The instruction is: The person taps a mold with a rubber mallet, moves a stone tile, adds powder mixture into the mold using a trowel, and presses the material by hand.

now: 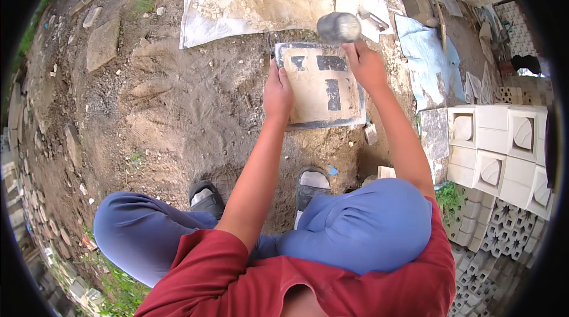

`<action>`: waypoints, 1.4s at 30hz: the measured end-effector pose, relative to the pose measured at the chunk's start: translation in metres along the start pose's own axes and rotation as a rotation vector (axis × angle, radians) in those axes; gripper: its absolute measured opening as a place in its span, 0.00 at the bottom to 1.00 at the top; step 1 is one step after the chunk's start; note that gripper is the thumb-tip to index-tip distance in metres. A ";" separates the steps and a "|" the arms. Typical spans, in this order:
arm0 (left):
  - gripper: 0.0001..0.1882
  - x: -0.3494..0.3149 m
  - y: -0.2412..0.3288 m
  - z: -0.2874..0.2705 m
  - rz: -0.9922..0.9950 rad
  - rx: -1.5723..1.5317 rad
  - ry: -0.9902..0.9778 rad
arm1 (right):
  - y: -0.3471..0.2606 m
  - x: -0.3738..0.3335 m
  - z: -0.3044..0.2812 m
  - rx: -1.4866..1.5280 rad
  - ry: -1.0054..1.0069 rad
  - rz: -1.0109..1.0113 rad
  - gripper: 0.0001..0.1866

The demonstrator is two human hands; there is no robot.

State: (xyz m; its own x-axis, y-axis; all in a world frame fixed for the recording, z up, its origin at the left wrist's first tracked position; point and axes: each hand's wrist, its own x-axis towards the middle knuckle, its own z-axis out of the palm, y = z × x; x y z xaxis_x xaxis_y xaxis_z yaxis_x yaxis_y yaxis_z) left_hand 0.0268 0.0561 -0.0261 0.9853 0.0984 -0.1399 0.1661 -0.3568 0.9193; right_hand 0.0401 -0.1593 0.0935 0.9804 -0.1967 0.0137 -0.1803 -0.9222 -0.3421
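Right hand (367,68) gripping dark round-headed mallet (339,27), left hand (277,94) touching dusty square plate (308,98) (grip unclear), 3 dark patches (333,95) between hands

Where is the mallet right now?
In the head view, the mallet is in the right hand, its head by the far edge of the square panel, right of centre.

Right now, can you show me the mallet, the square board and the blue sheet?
Mallet (338,27), head view: its rounded head.
Square board (312,87), head view: pale face.
Blue sheet (422,56), head view: its middle.
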 end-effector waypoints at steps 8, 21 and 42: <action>0.28 -0.001 -0.003 0.001 -0.012 -0.002 -0.016 | 0.016 0.002 0.005 0.156 -0.064 0.068 0.31; 0.29 -0.001 -0.002 0.005 0.051 -0.023 -0.010 | -0.009 -0.062 0.011 0.173 -0.014 0.213 0.30; 0.27 -0.005 0.052 0.071 0.721 0.383 -0.288 | 0.244 -0.035 0.038 -0.139 0.039 0.546 0.17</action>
State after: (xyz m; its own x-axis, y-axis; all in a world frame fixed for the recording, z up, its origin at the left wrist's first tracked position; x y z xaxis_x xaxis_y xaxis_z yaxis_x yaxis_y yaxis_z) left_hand 0.0331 -0.0293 -0.0036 0.8185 -0.4931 0.2947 -0.5523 -0.5347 0.6395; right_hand -0.0349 -0.3648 -0.0265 0.7384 -0.6677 -0.0946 -0.6722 -0.7175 -0.1825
